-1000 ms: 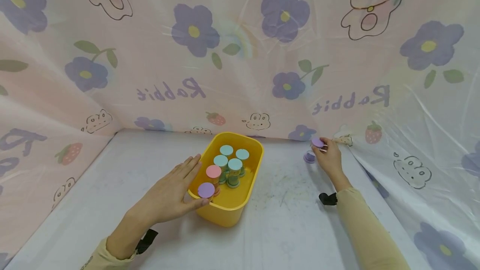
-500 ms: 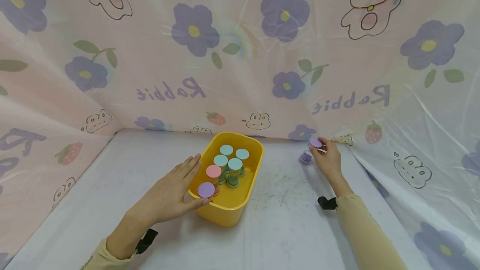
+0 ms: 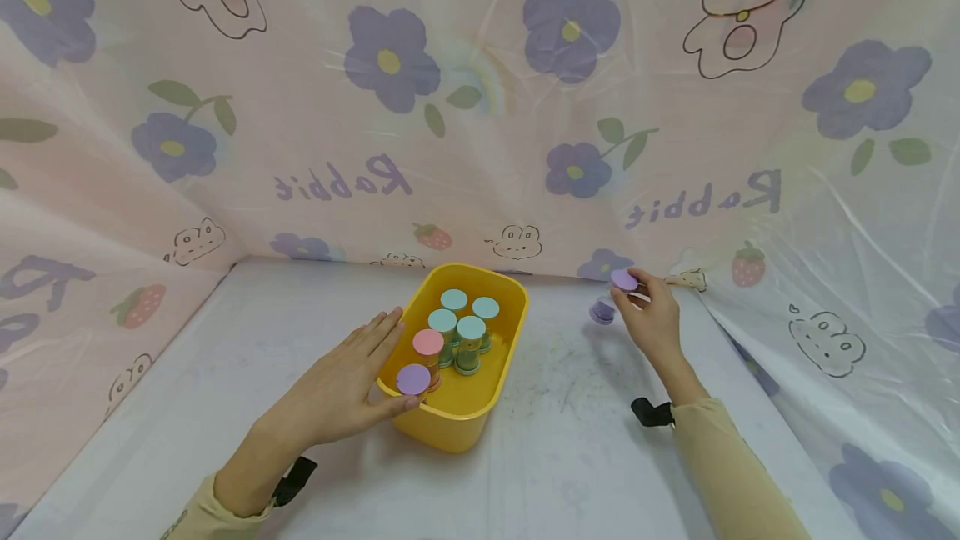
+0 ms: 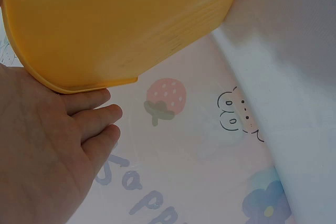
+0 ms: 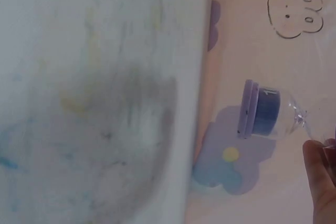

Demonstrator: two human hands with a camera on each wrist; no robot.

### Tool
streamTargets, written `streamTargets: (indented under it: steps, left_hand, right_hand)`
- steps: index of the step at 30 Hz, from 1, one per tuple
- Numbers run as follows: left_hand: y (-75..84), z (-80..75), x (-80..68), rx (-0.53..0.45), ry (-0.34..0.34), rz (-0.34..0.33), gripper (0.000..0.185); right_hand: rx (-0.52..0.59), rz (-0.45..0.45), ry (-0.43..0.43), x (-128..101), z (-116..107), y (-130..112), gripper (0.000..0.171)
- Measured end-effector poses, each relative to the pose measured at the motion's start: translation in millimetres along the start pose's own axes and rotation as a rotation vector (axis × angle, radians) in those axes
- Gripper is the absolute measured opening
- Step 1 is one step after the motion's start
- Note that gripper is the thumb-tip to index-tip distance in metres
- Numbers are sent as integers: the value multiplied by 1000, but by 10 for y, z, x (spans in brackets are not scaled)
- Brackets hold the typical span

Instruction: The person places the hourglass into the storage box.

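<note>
The purple-capped spool (image 3: 617, 292) is pinched in the fingers (image 3: 636, 297) of the right hand (image 3: 651, 319), lifted above the counter (image 3: 570, 440), at 3 o'clock from the yellow bin (image 3: 457, 415). The left hand (image 3: 341, 390) lies flat with straight fingers against the bin's side.

Makeshift tabletop booth, cartoon rabbit sheeting (image 3: 480, 107)

Head view high, wide — wrist views close, sharing table (image 3: 570, 440).
</note>
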State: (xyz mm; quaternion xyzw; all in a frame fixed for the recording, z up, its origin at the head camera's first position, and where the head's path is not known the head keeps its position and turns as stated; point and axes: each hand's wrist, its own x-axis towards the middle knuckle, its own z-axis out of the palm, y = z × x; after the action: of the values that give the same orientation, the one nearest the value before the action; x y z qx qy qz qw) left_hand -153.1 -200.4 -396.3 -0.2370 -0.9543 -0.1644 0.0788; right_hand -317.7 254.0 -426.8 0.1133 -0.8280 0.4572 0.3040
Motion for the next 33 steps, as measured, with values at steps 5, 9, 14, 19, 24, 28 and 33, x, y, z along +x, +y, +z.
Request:
streamTargets:
  steps: [5, 9, 14, 19, 24, 28, 33]
  left_hand:
    - [0, 0, 2, 6, 0, 2, 103]
    - [1, 1, 4, 5, -2, -1, 103]
    - [1, 2, 5, 4, 1, -2, 102]
    - [7, 3, 3, 1, 0, -5, 102]
    - [11, 2, -1, 2, 1, -6, 103]
    - [13, 0, -1, 2, 1, -9, 102]
    - [13, -2, -1, 2, 2, -7, 102]
  right_hand:
    - [33, -53, 6, -15, 10, -146, 46]
    - [49, -93, 8, -20, 22, -291, 46]
    - [78, -146, 5, -55, 18, -601, 44]
    - [116, -199, -10, -108, -13, -942, 41]
    - [144, -249, -19, -130, 15, -1075, 41]
    - [141, -281, -27, -102, 69, -1007, 43]
    - [173, -321, -43, -71, 130, -931, 46]
